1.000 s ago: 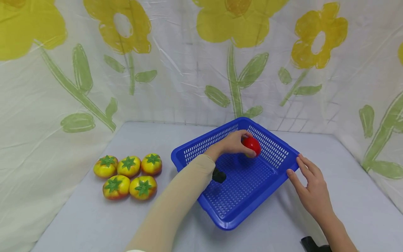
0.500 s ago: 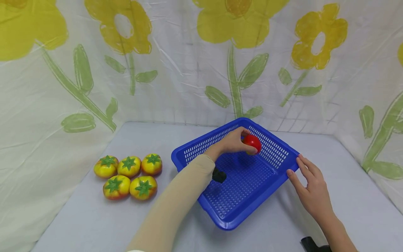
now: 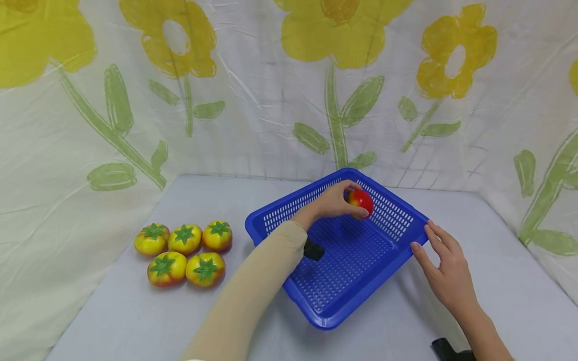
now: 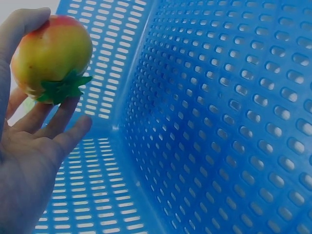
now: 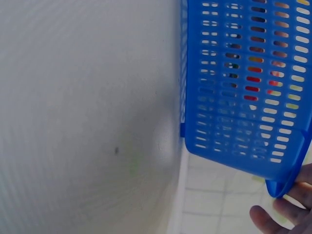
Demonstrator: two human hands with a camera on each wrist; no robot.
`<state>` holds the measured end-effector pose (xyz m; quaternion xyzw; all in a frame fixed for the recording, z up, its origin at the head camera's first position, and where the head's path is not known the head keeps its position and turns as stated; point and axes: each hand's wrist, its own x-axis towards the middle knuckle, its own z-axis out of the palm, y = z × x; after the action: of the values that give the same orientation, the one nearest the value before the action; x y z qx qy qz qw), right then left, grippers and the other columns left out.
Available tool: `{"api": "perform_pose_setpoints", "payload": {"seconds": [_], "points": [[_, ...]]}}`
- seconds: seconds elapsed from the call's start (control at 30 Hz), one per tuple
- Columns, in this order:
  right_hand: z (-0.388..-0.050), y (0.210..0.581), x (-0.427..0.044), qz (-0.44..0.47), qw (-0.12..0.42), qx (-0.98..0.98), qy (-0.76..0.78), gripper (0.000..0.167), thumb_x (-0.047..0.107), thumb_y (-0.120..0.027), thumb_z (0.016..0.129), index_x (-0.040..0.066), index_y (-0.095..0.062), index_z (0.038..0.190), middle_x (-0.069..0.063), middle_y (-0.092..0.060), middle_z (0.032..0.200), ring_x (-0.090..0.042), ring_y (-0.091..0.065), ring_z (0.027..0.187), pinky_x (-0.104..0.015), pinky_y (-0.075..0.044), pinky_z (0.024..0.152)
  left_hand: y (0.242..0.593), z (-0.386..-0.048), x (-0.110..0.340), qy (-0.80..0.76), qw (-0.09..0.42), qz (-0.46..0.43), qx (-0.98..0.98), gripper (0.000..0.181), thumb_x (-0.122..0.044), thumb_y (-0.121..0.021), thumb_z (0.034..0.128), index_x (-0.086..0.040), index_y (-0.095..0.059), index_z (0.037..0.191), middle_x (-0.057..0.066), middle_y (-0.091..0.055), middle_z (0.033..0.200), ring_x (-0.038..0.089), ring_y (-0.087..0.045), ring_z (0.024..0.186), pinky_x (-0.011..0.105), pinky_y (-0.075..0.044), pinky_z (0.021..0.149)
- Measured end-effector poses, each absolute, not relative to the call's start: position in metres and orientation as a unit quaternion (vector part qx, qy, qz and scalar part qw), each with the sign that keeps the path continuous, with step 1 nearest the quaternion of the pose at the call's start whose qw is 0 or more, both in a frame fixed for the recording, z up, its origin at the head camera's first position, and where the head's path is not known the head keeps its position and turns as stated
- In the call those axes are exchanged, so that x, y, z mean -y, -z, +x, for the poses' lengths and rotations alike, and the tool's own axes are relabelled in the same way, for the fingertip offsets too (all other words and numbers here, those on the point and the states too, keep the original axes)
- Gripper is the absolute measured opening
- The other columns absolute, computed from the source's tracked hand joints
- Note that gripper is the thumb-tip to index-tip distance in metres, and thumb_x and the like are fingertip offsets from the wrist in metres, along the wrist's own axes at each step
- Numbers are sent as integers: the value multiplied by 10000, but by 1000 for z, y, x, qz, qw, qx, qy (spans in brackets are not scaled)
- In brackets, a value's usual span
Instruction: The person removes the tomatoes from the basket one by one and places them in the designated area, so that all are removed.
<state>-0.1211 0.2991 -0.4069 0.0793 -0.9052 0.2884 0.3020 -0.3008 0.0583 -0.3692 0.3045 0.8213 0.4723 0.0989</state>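
Note:
My left hand [image 3: 335, 201] is inside the blue plastic basket [image 3: 311, 321], gripping a red-and-yellow toy tomato [image 3: 363, 201] between thumb and fingers. In the left wrist view the tomato [image 4: 54, 54] shows its green star-shaped calyx, held above the perforated basket floor. My right hand [image 3: 449, 273] touches the rim at the basket's right corner with its thumb and fingertips, the fingers loosely extended. From the right wrist, those fingers [image 5: 290, 210] appear beside the rim, partly cut off by the frame edge. The held tomato shows faintly through the slots of the basket wall.
Several yellow toy tomatoes [image 3: 184, 238] with green calyxes sit in two rows left of the basket. They stand on a white-covered table [image 3: 135, 321]. Behind hangs a white curtain [image 3: 253, 140] printed with yellow flowers.
My left hand has lifted the tomato slightly and turned it, so more of its yellow side shows. The right hand and the basket have stayed in place.

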Motion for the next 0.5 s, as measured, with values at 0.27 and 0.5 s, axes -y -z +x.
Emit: {"api": "perform_pose_setpoints", "payload": {"seconds": [0.27,0.5], "points": [[-121,407,-299,76,298,908,-284,567,232,-639,969,-60,-460,1421,-211,-405,1485,-423,-325,1372,-646,-274,1055,368,-300,-57,-476,95,298,-822,724,-358,-839,780,-103,-492,1362,16,-555,1241,143,-539,1059,234,-506,833],[-120,407,-299,78,300,907,-285,565,227,-642,967,-62,-463,1418,-207,-406,1486,-425,-328,1369,-642,-275,1057,367,-299,-57,-476,96,301,-821,704,-372,-835,780,-118,-499,1343,19,-557,1240,147,-546,1041,238,-509,829]]}}
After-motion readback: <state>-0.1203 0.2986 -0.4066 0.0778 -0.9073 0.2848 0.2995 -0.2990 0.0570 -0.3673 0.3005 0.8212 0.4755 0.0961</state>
